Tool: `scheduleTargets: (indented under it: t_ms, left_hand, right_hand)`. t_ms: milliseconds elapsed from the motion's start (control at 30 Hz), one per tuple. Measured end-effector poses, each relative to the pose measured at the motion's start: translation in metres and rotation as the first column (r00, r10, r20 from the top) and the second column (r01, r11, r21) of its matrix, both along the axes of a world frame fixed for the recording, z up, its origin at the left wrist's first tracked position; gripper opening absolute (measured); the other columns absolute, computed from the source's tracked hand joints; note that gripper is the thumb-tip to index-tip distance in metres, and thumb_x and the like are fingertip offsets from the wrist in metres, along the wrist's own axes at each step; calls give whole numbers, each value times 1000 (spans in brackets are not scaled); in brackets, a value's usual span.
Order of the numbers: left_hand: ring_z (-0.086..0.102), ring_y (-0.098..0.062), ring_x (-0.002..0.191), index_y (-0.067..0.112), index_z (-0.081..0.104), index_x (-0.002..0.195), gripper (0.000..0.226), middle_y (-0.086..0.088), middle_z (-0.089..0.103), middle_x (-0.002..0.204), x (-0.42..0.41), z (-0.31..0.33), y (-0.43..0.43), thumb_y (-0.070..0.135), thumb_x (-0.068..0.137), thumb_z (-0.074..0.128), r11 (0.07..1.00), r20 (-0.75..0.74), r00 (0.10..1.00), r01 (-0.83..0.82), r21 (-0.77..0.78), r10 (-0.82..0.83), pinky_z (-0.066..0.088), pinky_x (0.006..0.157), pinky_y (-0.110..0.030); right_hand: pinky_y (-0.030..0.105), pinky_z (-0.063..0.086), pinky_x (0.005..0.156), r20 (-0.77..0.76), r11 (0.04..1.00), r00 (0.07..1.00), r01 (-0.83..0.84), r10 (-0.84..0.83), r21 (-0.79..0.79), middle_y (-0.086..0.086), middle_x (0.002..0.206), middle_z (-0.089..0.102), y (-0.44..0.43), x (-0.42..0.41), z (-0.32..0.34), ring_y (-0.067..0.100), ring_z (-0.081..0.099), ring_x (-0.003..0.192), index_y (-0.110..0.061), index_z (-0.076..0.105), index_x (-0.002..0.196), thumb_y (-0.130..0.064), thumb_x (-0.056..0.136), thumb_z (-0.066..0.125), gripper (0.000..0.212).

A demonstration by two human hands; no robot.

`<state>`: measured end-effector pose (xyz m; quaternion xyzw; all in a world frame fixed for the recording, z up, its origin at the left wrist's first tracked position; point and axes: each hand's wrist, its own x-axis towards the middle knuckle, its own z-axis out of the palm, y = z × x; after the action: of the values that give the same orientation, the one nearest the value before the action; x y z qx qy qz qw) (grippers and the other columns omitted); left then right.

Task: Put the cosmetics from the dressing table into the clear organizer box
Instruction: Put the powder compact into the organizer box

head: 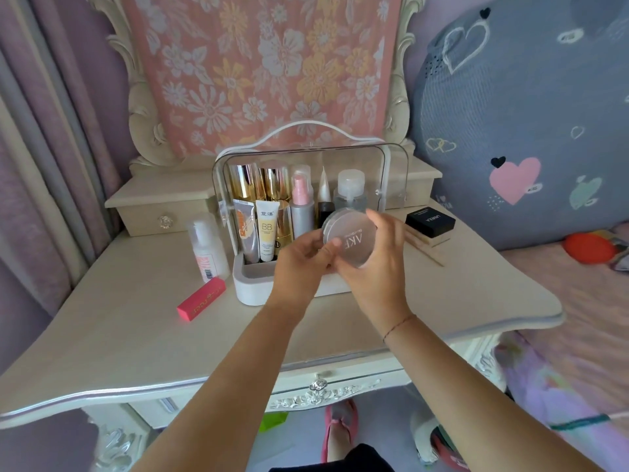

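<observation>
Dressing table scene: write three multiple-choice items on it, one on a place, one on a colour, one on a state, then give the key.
1. Where is the black box?
A. on the table, right of the clear organizer box
B. inside the organizer
C. on the floor

2. What colour is the slim carton lying at the organizer's left?
A. green
B. pink
C. black

3. How is the round compact held?
A. lying flat on the table
B. in the left hand and right hand
C. by the right hand alone

Key: 1 A, it rests on the tabletop beside the organizer. 2 B, its faces are pink. 3 B, fingers of both hands grip its rim.
</observation>
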<state>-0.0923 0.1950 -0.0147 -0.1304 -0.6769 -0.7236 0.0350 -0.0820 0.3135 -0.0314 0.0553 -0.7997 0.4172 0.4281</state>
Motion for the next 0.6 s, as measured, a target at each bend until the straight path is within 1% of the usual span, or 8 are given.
scheduleTargets:
  t_ms: [67, 133, 233, 333, 400, 500, 567, 600]
  left_hand:
    - [68, -24, 86, 15, 69, 100, 14, -11, 72, 93, -8, 1, 2, 16, 89, 62, 1000, 26, 1000, 1, 14, -2, 57, 75, -30]
    - [68, -20, 89, 18, 68, 103, 15, -5, 72, 96, -13, 2, 3, 15, 89, 61, 1000, 29, 999, 20, -8, -20, 56, 77, -27]
    - [66, -16, 91, 21, 65, 111, 23, -3, 71, 103, -22, 1, 6, 15, 89, 62, 997, 56, 997, 60, -48, -57, 54, 76, -22]
    - [66, -14, 89, 18, 63, 116, 27, -3, 70, 104, -24, 2, 8, 15, 89, 61, 992, 67, 995, 82, -94, -75, 54, 75, -20]
    - [67, -8, 82, 16, 63, 117, 27, 1, 70, 99, -24, 4, 8, 15, 89, 60, 994, 80, 995, 70, -82, -63, 53, 72, -17]
    - [66, -5, 79, 21, 67, 108, 19, 10, 71, 89, -24, 3, 0, 21, 90, 60, 986, 33, 999, -11, -165, 16, 54, 77, -23]
    - [64, -9, 79, 30, 68, 97, 12, 11, 70, 83, -23, -2, -8, 27, 90, 59, 936, -82, 992, -114, -334, 92, 53, 77, -26]
    - [62, -7, 77, 29, 68, 96, 12, 11, 69, 81, -21, -6, -13, 28, 90, 58, 895, -141, 984, -162, -417, 112, 51, 74, -24]
  right_hand:
    - [13, 44, 93, 104, 997, 991, -81, 82, -14, -4, 119, 46, 12, -5, -1, 13, 52, 111, -9, 48, 128, -30, 70, 81, 70]
    - [22, 50, 93, 268, 980, 947, -145, 177, -134, -8, 123, 53, 26, -7, 1, 8, 56, 111, -18, 49, 131, -36, 77, 75, 63]
    - [15, 49, 88, 365, 966, 899, -193, 243, -170, -5, 125, 59, 44, -11, 11, 5, 59, 106, -22, 51, 133, -32, 87, 65, 50]
    - [13, 43, 85, 399, 974, 889, -212, 225, -76, -14, 122, 54, 50, -13, 26, 5, 53, 103, -23, 48, 137, -29, 89, 62, 50]
    - [10, 40, 80, 429, 973, 879, -229, 208, -2, -13, 116, 54, 51, -16, 37, 4, 50, 102, -23, 51, 134, -28, 89, 62, 47]
    - [24, 45, 81, 486, 946, 857, -282, 173, 160, -8, 113, 58, 48, -21, 56, 10, 53, 94, -21, 54, 130, -27, 89, 62, 42]
    - [37, 51, 79, 544, 900, 834, -304, 94, 311, 0, 112, 63, 41, -25, 69, 16, 54, 81, -18, 55, 125, -28, 89, 61, 37]
    - [38, 50, 78, 562, 868, 826, -302, 31, 395, 4, 112, 64, 37, -28, 76, 19, 53, 76, -16, 56, 122, -28, 89, 60, 35]
